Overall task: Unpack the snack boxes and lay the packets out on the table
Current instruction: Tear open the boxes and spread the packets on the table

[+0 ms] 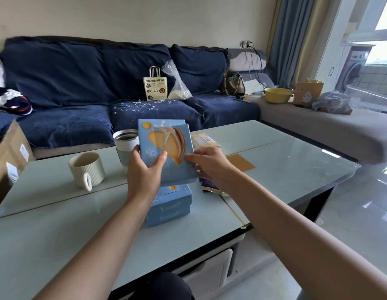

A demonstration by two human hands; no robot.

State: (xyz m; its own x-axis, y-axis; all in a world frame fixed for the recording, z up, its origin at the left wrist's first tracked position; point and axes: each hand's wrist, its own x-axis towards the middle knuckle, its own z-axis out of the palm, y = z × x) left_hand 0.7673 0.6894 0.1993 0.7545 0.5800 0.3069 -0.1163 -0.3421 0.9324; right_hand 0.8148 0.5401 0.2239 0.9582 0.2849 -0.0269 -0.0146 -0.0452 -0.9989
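Observation:
A light blue snack box (166, 135) printed with sandwich biscuits is held upright above the table, its face toward me. My left hand (145, 169) grips its lower left edge, thumb across the front. My right hand (206, 164) holds its lower right corner, thumb on the front and fingers behind. Under it, two more blue boxes (170, 207) lie stacked on the glass table (285, 165). A yellow and white snack box (205, 140) lies behind the held one, partly hidden.
A ribbed cream mug (86, 168) and a white steel tumbler (126, 144) stand left of the boxes. A cardboard carton (8, 156) sits at the table's left end. A tan card (240, 162) lies to the right. A blue sofa runs behind.

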